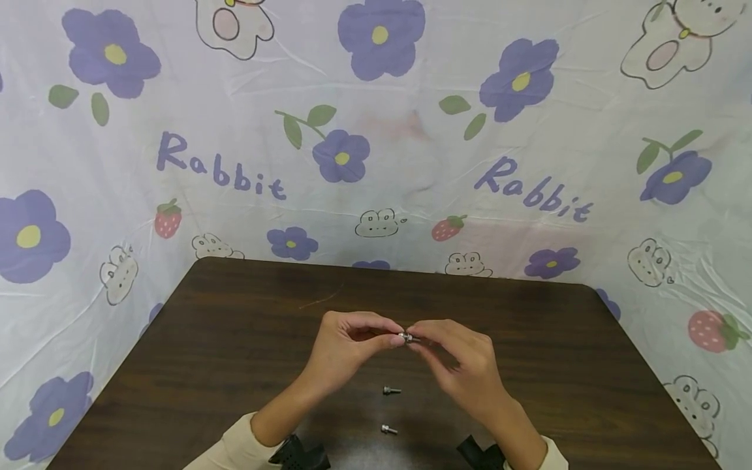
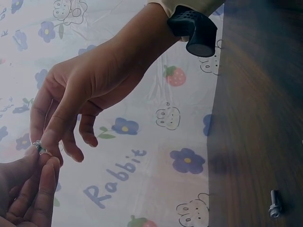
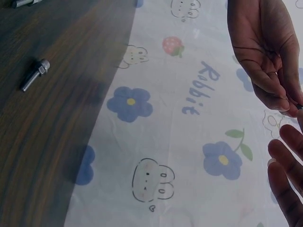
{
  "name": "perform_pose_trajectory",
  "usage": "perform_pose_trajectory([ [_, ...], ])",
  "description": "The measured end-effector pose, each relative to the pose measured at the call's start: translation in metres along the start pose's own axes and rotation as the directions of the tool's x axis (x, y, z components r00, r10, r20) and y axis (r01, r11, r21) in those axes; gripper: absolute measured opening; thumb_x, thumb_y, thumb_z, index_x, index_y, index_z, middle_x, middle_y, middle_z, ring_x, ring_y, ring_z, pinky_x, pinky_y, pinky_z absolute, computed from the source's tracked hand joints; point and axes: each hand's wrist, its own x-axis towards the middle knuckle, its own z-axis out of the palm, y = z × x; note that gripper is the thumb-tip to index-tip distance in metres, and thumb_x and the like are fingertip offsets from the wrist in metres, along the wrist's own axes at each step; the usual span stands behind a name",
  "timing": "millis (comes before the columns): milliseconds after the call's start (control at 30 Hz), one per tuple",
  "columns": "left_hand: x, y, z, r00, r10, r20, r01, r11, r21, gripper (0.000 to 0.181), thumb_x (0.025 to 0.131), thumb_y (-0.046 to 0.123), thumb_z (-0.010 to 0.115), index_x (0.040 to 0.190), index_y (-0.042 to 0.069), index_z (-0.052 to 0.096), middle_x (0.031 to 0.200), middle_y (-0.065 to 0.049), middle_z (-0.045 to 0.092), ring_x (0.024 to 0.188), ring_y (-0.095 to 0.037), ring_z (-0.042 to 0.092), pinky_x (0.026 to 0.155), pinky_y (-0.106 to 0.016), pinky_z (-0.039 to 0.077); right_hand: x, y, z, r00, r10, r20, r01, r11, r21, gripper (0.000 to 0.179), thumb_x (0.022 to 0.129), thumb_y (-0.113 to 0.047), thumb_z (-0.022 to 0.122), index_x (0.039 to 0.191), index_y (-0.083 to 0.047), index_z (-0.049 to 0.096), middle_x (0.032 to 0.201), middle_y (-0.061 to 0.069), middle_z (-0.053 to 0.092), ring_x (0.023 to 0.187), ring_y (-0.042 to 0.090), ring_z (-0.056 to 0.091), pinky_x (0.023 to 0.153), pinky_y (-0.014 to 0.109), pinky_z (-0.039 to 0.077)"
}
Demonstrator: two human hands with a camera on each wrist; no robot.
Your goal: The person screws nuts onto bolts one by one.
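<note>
Thumb and fingers of my left hand [image 1: 343, 346] pinch a small metal bolt [image 1: 407, 337] at its head end. From the other side my right hand [image 1: 467, 365] pinches the same bolt, along its shank, and fingertips hide much of it. The hands nearly meet above the table. In the left wrist view, the right hand [image 2: 90, 80] reaches down from the top and the left hand [image 2: 28, 194] is at lower left. Two similar bolts lie below the hands: a farther one [image 1: 391, 390] and a nearer one [image 1: 389, 429], both with shanks pointing right.
The dark wooden table [image 1: 235, 352] has rounded far corners. A white curtain [image 1: 411, 176] printed with flowers and rabbits hangs behind it and along both sides. Black devices sit on the left wrist [image 1: 302, 454] and right wrist [image 1: 482, 454]. A thin thread [image 1: 320, 300] lies toward the back.
</note>
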Motion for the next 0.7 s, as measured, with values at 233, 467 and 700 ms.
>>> perform_pose_trajectory([
  [233,-0.0006,0.0006,0.0006,1.000,-0.004,0.004,0.004,1.000,-0.001,0.009,0.086,0.006,0.082,0.094,0.004,0.080,0.090,-0.007,0.077,0.078,-0.019,0.073,0.066,-0.030,0.061,0.0003,0.0012,0.0006,1.000,-0.015,-0.010,0.015,1.000,-0.006,0.022,0.100,-0.020,0.067,0.100,0.001,0.072,0.091,0.009,0.074,0.075,0.019,0.070,0.068,0.024,0.058],
  [467,-0.0006,0.0014,0.0021,1.000,0.000,0.010,0.000,1.000,-0.001,0.009,0.086,0.005,0.081,0.094,0.003,0.080,0.090,-0.010,0.077,0.077,-0.017,0.072,0.065,-0.027,0.059,-0.0029,0.0041,-0.0005,1.000,-0.002,0.003,0.002,1.000,-0.008,0.022,0.103,-0.021,0.064,0.097,-0.003,0.074,0.090,0.007,0.074,0.078,0.020,0.072,0.071,0.025,0.059],
  [700,-0.0008,-0.0003,0.0021,1.000,-0.007,0.010,0.007,1.000,0.003,0.009,0.086,0.005,0.081,0.094,0.004,0.080,0.089,-0.009,0.077,0.076,-0.016,0.071,0.064,-0.026,0.058,-0.0055,0.0056,-0.0023,0.998,0.039,0.044,-0.039,0.999,-0.014,0.026,0.105,-0.024,0.059,0.096,-0.006,0.076,0.091,0.005,0.075,0.079,0.019,0.073,0.070,0.026,0.059],
])
